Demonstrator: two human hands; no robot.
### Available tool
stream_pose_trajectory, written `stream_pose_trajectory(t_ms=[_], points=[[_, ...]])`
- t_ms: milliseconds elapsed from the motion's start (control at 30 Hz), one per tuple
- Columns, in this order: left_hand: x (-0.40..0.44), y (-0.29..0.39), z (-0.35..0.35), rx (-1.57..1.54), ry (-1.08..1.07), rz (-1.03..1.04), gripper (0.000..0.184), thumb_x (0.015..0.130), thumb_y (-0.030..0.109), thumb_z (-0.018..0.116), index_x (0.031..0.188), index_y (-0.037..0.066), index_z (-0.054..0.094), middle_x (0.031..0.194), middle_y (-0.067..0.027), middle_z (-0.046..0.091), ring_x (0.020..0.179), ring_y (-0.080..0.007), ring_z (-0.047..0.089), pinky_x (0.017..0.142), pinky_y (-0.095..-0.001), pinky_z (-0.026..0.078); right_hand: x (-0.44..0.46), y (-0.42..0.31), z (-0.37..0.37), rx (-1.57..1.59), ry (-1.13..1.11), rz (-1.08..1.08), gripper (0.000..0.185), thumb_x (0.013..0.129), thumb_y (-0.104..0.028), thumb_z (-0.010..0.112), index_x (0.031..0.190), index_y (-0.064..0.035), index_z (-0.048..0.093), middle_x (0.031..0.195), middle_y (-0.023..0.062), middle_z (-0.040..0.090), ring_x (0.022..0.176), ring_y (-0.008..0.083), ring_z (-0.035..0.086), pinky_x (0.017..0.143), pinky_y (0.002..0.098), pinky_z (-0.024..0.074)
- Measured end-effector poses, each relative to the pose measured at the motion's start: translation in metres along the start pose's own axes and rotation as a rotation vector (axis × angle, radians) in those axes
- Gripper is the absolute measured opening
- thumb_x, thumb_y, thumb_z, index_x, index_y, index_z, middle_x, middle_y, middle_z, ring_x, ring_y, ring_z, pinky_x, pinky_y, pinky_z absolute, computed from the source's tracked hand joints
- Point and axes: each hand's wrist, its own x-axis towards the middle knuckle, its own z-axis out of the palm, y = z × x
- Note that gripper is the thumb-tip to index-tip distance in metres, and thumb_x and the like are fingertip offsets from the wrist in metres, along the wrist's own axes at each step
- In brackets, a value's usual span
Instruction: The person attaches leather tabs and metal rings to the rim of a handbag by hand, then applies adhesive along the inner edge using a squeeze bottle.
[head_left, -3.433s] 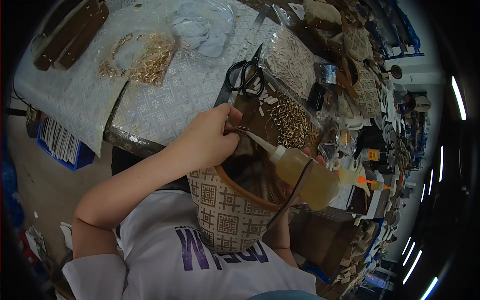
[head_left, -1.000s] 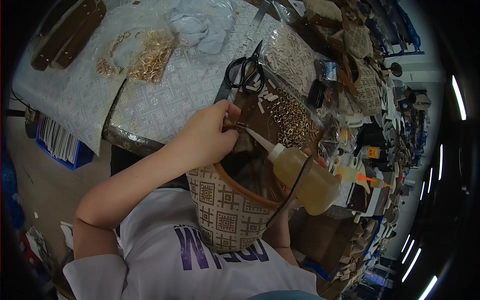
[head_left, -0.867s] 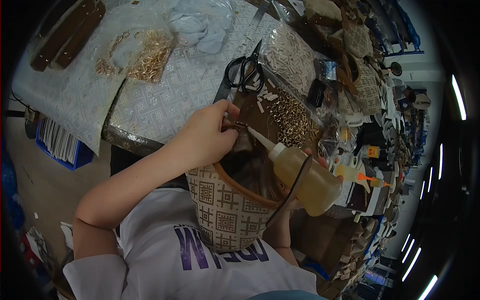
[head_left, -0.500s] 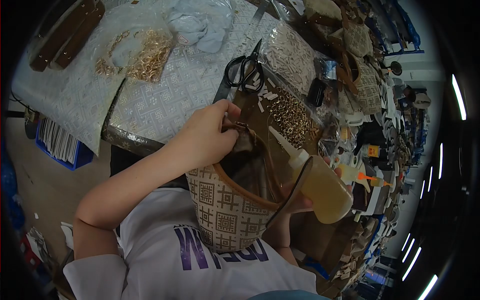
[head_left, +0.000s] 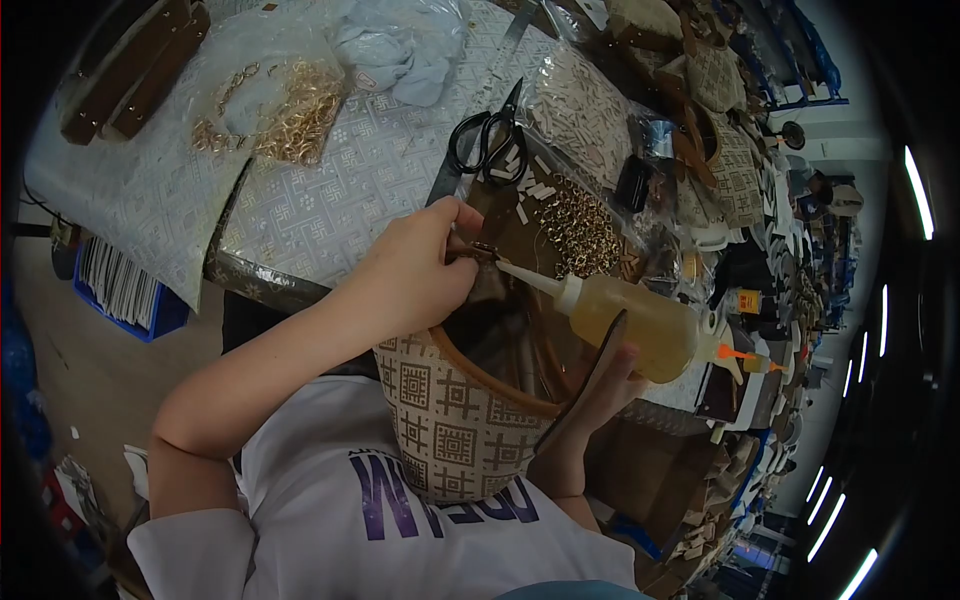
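A patterned beige handbag (head_left: 452,440) with brown trim rests against my shirt, its mouth facing up. My left hand (head_left: 425,262) is closed in a pinch on the bag's far rim, at a small brown piece there. In my right hand (head_left: 605,400) is a clear squeeze bottle (head_left: 640,325) of yellowish liquid, tilted nearly level. Its white nozzle points left, and the tip is at the rim beside my left fingertips; whether it touches is hard to see. A brown strap (head_left: 590,380) partly covers the bottle and my right fingers.
Black scissors (head_left: 490,140) lie on the table beyond my left hand, near a pile of small metal rings (head_left: 580,230). Bags of pale pieces (head_left: 575,105) and gold hardware (head_left: 300,110) lie farther off. Another glue bottle with an orange tip (head_left: 735,352) is at right.
My right hand has turned the bottle flatter and brought its nozzle left and down to the bag's rim. My left hand has kept its pinch in place.
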Motion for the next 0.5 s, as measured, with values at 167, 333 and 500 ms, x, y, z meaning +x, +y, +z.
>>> stream_pose_trajectory(t_ms=[167,333,500], points=[[-0.002,0.009,-0.003,0.039,-0.020,-0.012,0.031,0.079,0.007,0.056,0.108,-0.004,0.054,0.085,-0.0184,0.067,0.080,-0.0304,0.065,0.073,-0.0372,0.049,-0.001,0.001,0.015,0.080,-0.004,-0.069,0.072,0.083,-0.026,0.072,0.136,0.0040,0.035,0.139,0.0172,0.043,0.121,0.0234,0.048,0.103,0.0356,0.0379],[-0.002,0.007,0.000,0.054,0.012,0.038,0.031,0.078,0.006,0.055,0.107,-0.005,0.053,0.084,-0.0189,0.066,0.079,-0.0309,0.065,0.072,-0.0374,0.050,-0.001,0.004,0.013,-0.002,0.007,-0.073,0.071,0.084,-0.028,0.070,0.136,0.0043,0.035,0.139,0.0167,0.043,0.120,0.0227,0.049,0.100,0.0347,0.0404],[-0.002,0.010,-0.001,0.019,-0.005,0.015,0.031,0.078,0.006,0.054,0.107,-0.005,0.053,0.085,-0.0200,0.066,0.079,-0.0324,0.065,0.072,-0.0384,0.050,-0.001,-0.002,0.013,0.084,0.031,-0.103,0.071,0.086,-0.032,0.068,0.136,0.0039,0.034,0.139,0.0170,0.043,0.119,0.0230,0.049,0.099,0.0348,0.0421]])
